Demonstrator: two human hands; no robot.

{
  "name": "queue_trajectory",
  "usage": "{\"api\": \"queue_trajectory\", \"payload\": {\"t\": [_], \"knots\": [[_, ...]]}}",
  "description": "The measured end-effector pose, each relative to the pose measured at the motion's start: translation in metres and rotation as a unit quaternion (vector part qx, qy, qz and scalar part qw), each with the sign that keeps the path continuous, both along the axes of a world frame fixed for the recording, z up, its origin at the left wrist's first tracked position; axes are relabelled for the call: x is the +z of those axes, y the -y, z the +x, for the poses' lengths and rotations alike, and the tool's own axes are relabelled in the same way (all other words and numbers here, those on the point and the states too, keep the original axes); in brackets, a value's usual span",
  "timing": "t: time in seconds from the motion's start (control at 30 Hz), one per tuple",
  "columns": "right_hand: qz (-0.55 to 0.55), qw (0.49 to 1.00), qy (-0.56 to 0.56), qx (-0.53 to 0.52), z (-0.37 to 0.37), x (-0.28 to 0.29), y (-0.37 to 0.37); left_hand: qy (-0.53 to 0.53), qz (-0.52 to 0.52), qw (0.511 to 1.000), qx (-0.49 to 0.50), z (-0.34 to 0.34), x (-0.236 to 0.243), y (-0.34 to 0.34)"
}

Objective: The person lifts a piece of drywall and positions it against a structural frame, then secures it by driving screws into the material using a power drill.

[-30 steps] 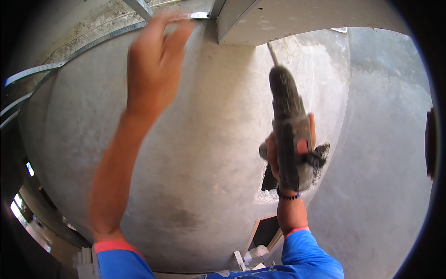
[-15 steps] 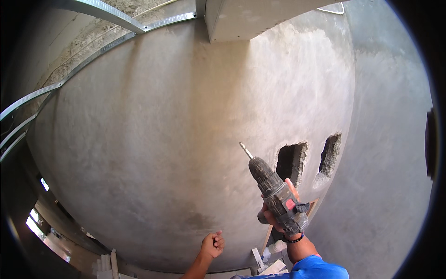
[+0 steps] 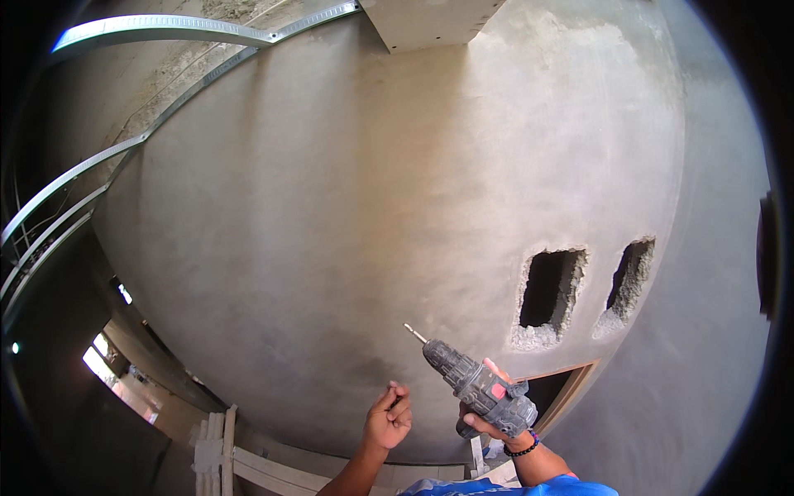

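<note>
My right hand point(image 3: 481, 423) grips a dusty black and grey cordless drill point(image 3: 478, 382) by its handle. A slim metal bit point(image 3: 415, 332) sticks out of the chuck, tilted up and to the left, apart from the wall. Left of the drill, my left hand point(image 3: 389, 420) is raised with its fingers curled and pinched together. Something small and dark shows between those fingers, too small to name. Behind both hands stands a grey plastered wall point(image 3: 306, 248).
Two rough-edged holes, a wider one point(image 3: 522, 339) and a narrow one point(image 3: 610, 322), pierce the wall at right. Below them is a wood-framed opening point(image 3: 571, 395). Metal ceiling channels point(image 3: 165, 27) run along the upper left. Long pale boards point(image 3: 217, 450) stand at the lower left.
The drill has come down and slightly left, closer to my left hand. My left hand has risen a little. The view has shifted, so the wall holes now sit farther right.
</note>
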State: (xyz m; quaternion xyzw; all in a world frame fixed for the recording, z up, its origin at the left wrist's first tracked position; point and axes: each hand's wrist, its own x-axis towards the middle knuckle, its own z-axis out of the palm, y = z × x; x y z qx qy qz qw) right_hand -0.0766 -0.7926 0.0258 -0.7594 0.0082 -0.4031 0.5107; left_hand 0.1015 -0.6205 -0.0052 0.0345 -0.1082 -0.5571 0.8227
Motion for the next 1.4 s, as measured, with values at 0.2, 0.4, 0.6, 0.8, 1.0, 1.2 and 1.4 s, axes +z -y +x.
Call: {"api": "queue_trajectory", "payload": {"t": [0.2, 0.4, 0.6, 0.8, 1.0, 1.2, 1.4], "knots": [[0.044, 0.994, -0.025, 0.098, -0.002, 0.01, 0.0, 0.053, -0.03, 0.995, 0.077, -0.004, 0.041, -0.003], [0.03, 0.984, 0.007, 0.176, 0.01, -0.006, 0.005, 0.141, -0.001, 0.964, 0.226, -0.01, 0.088, -0.003], [-0.024, 0.99, -0.035, 0.136, 0.015, -0.004, 0.012, 0.159, -0.04, 0.962, 0.216, 0.002, 0.111, 0.008], [0.033, 0.988, -0.072, 0.134, 0.006, 0.007, 0.01, 0.138, -0.068, 0.957, 0.244, 0.0, 0.134, 0.013], [-0.229, 0.973, -0.039, 0.005, 0.009, 0.007, 0.024, 0.204, -0.058, 0.937, 0.279, -0.004, 0.141, 0.027], [-0.122, 0.989, -0.077, 0.02, 0.008, 0.004, 0.022, 0.238, -0.025, 0.931, 0.278, -0.007, 0.14, 0.033], [-0.21, 0.974, -0.043, -0.076, 0.007, 0.026, 0.011, 0.263, 0.039, 0.924, 0.277, -0.005, 0.145, 0.044]]}}
